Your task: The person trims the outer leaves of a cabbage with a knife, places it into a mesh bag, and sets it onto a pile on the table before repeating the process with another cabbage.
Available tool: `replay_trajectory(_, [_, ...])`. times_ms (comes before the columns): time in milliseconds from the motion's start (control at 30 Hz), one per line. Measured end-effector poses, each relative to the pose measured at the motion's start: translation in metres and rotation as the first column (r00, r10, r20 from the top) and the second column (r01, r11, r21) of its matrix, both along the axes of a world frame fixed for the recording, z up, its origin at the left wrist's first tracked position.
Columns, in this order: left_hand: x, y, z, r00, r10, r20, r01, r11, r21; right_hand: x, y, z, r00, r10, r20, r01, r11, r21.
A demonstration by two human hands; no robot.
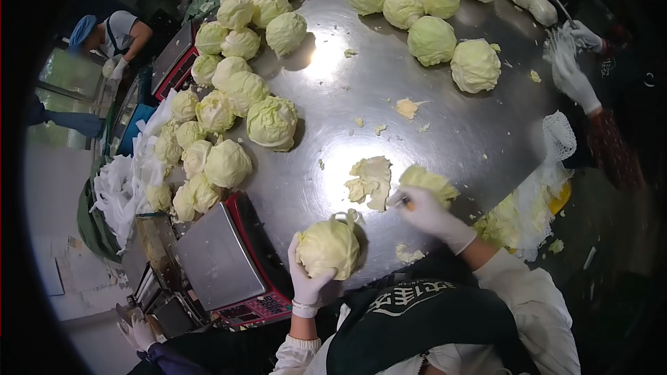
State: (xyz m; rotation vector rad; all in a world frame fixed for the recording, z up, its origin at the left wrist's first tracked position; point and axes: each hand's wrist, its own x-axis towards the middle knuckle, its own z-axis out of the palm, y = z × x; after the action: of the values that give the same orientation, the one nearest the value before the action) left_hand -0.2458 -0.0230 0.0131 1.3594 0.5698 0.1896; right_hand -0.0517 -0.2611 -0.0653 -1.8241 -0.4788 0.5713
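My left hand [308,285], in a white glove, grips a pale green cabbage [328,246] at the near edge of the steel table [417,132]. My right hand [429,214], also gloved, holds a loose cabbage leaf [429,182] and what looks like a small knife handle. A heap of cut-off leaves [370,180] lies on the table just beyond the two hands.
Many cabbages are piled along the table's left side [226,111] and at the far end [434,14]. A red weighing scale [226,264] stands left of my left hand. Another person's gloved hands [573,73] hold white netting at the far right. White net sleeves [121,180] lie left.
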Motion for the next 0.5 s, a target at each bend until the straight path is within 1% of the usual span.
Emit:
replay_trajectory(33, [-0.001, 0.000, -0.002, 0.998, 0.045, 0.036, -0.038, 0.987, -0.156, 0.015, -0.022, -0.002, 0.991, -0.076, 0.106, 0.087, 0.992, -0.095])
replay_trajectory(67, [-0.001, -0.003, -0.004, 0.998, 0.049, 0.043, -0.042, 0.987, -0.155, 0.026, -0.038, -0.005, 0.966, -0.140, 0.218, 0.181, 0.967, -0.180])
replay_trajectory(100, [-0.001, -0.009, -0.003, 0.994, 0.111, -0.004, -0.105, 0.918, -0.383, 0.029, -0.043, 0.005, 0.966, -0.137, 0.221, 0.178, 0.967, -0.180])
replay_trajectory(133, [0.000, -0.014, -0.003, 0.986, 0.157, -0.062, -0.163, 0.793, -0.587, 0.031, -0.050, 0.026, 0.953, -0.203, 0.226, 0.247, 0.951, -0.186])
replay_trajectory(167, [0.001, -0.015, -0.015, 0.993, 0.110, -0.039, -0.108, 0.743, -0.660, 0.034, -0.057, 0.048, 0.933, -0.271, 0.236, 0.319, 0.928, -0.192])
replay_trajectory(200, [0.008, -0.022, -0.018, 0.994, 0.103, -0.034, -0.099, 0.738, -0.668, 0.029, -0.055, 0.067, 0.974, -0.178, 0.144, 0.201, 0.966, -0.165])
replay_trajectory(233, [0.016, -0.031, -0.019, 0.997, 0.071, -0.019, -0.067, 0.783, -0.618, 0.019, -0.046, 0.085, 0.995, -0.081, 0.051, 0.086, 0.988, -0.128])
replay_trajectory(267, [0.025, -0.040, -0.020, 0.999, 0.035, -0.004, -0.031, 0.825, -0.565, 0.012, -0.037, 0.100, 0.990, 0.012, 0.139, -0.003, 0.998, -0.069])
replay_trajectory(300, [0.033, -0.048, -0.019, 0.999, 0.019, -0.033, -0.032, 0.884, -0.467, 0.003, -0.028, 0.109, 0.968, 0.098, 0.229, -0.096, 0.995, -0.020])
replay_trajectory(333, [0.038, -0.054, -0.021, 1.000, 0.002, -0.031, -0.017, 0.880, -0.474, -0.007, -0.019, 0.102, 0.962, 0.083, 0.258, -0.097, 0.995, 0.040])
replay_trajectory(400, [0.044, -0.060, -0.024, 0.995, -0.095, -0.007, 0.090, 0.963, -0.253, -0.014, -0.012, 0.094, 0.965, 0.138, 0.223, -0.149, 0.988, 0.036])
replay_trajectory(433, [0.045, -0.060, -0.025, 0.995, -0.093, -0.026, 0.083, 0.962, -0.260, -0.013, -0.014, 0.092, 0.966, 0.128, 0.224, -0.140, 0.989, 0.038])
replay_trajectory(500, [0.044, -0.061, -0.030, 0.995, -0.093, -0.023, 0.085, 0.968, -0.236, -0.008, -0.021, 0.086, 0.953, 0.140, 0.269, -0.140, 0.990, -0.018])
